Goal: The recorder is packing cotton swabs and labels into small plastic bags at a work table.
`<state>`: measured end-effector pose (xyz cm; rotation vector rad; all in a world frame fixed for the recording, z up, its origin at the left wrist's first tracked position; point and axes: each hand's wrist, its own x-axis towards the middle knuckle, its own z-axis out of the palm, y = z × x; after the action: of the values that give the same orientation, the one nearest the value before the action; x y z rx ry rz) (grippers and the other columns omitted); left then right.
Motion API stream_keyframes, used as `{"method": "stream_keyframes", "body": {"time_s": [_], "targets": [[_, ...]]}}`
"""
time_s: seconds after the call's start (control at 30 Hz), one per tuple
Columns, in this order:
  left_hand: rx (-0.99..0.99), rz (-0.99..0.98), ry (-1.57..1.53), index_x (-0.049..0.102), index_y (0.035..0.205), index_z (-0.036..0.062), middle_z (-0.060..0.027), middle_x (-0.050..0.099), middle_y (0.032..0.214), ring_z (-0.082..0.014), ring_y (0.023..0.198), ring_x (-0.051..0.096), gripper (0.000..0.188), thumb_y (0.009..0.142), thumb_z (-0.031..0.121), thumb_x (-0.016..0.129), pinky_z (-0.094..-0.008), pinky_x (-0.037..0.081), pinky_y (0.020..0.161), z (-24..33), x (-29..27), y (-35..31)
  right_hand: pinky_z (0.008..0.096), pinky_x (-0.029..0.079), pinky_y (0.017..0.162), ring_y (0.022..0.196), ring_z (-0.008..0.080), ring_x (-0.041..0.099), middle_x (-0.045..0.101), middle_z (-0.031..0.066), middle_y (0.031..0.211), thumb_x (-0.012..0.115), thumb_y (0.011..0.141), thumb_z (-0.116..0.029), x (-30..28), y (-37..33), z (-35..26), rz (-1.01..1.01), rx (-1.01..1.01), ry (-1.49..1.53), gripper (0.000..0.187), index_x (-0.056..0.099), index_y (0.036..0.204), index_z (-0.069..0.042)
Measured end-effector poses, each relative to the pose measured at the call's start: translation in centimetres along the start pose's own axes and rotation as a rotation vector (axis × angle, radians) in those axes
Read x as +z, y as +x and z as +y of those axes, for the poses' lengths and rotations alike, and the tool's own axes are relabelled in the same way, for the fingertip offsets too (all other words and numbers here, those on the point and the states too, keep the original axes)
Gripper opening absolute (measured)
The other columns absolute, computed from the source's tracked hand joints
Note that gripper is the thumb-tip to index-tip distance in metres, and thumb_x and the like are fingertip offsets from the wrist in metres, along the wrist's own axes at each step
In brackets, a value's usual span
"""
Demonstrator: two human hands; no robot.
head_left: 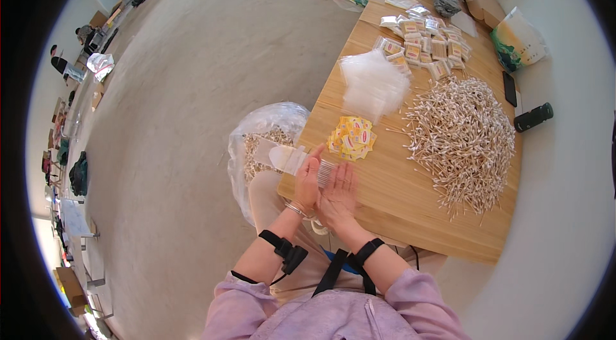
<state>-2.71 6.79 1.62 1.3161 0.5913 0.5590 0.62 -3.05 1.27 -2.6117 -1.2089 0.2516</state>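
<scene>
At the table's near left corner, my left hand [308, 181] is closed over a clear plastic bag [287, 158]. A row of cotton swabs [325, 174] shows between my two hands. My right hand [340, 194] lies flat against the right side of these swabs, its fingers stretched out together. Just beyond my fingers is a loose pile of yellow printed cards [351, 138]. Farther back lies a stack of empty clear bags [375, 85]. To the right rises a large heap of loose cotton swabs [462, 141]. My left fingertips are partly hidden.
A big plastic sack of swabs [268, 131] stands left of the table, by my knee. Filled swab packs [431, 43] lie far back. Along the wall are a phone [509, 88], a dark cylinder [534, 117] and a green-and-white bag [518, 38]. People sit far left.
</scene>
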Motion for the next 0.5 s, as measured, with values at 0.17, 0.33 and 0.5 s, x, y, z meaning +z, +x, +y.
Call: {"method": "stream_keyframes", "body": {"time_s": [0.17, 0.33, 0.5], "targets": [[-0.04, -0.011, -0.104, 0.04, 0.135, -0.0023, -0.0119, 0.045, 0.136, -0.019, 0.128, 0.039, 0.05, 0.101, 0.034, 0.035, -0.0314, 0.028, 0.108, 0.1, -2.2, 1.2, 0.0496, 0.002, 0.113, 0.14, 0.0415, 0.002, 0.009, 0.027, 0.149, 0.049, 0.085, -0.041, 1.6, 1.1, -1.3, 0.1, -0.028, 0.084, 0.083, 0.014, 0.141, 0.01], [-0.016, -0.062, -0.076, 0.038, 0.136, -0.0023, -0.0127, 0.042, 0.139, -0.0201, 0.131, 0.036, 0.051, 0.101, 0.035, 0.033, -0.0322, 0.025, 0.111, 0.2, -2.5, 1.0, 0.0498, 0.002, 0.113, 0.14, 0.0421, 0.001, 0.008, 0.0268, 0.149, 0.05, 0.082, -0.036, 1.5, 1.0, -1.6, 0.09, -0.025, 0.108, 0.084, 0.011, 0.141, 0.009], [-0.013, -0.088, 0.011, 0.038, 0.136, -0.0024, -0.0133, 0.041, 0.139, -0.0208, 0.132, 0.035, 0.053, 0.101, 0.038, 0.034, -0.0332, 0.024, 0.111, 0.5, -2.4, 1.1, 0.0487, 0.002, 0.114, 0.141, 0.0404, -0.001, 0.006, 0.026, 0.15, 0.051, 0.084, -0.041, 1.3, 0.8, -1.2, 0.111, -0.051, 0.047, 0.085, 0.01, 0.141, 0.008]]}}
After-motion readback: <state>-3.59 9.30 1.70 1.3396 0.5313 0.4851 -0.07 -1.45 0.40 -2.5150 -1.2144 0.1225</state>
